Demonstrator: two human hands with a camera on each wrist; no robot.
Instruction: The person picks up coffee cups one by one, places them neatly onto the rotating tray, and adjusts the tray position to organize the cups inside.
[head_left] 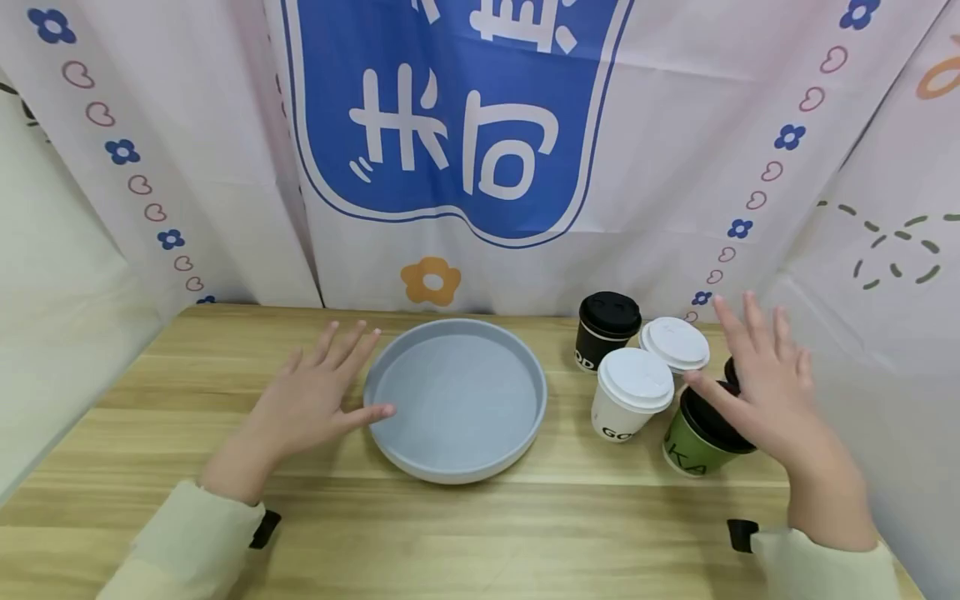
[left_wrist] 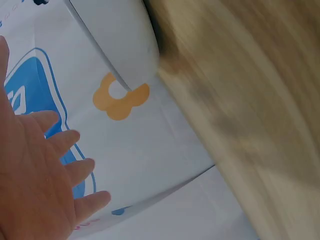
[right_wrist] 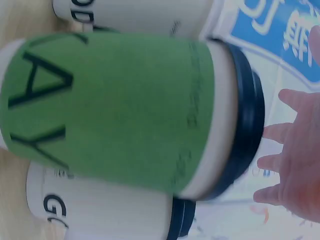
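Observation:
A round grey tray (head_left: 459, 408) with a low rim lies in the middle of the wooden table. My left hand (head_left: 311, 404) is spread at its left side, the thumb overlapping the rim in the head view; whether it touches cannot be told. In the left wrist view this hand (left_wrist: 37, 180) holds nothing. On the right, my right hand (head_left: 776, 396) spreads its fingers above a green paper cup (head_left: 693, 442) with a black lid. The right wrist view has the green cup (right_wrist: 135, 110) large, with the fingers beyond its lid, apart from it.
Beside the green cup stand a white cup (head_left: 630, 400), another white-lidded cup (head_left: 675, 343) and a black cup (head_left: 606, 329). A further black lid (head_left: 731, 372) is mostly hidden behind the right hand. A printed cloth (head_left: 652, 167) hangs along the table's (head_left: 480, 533) back edge.

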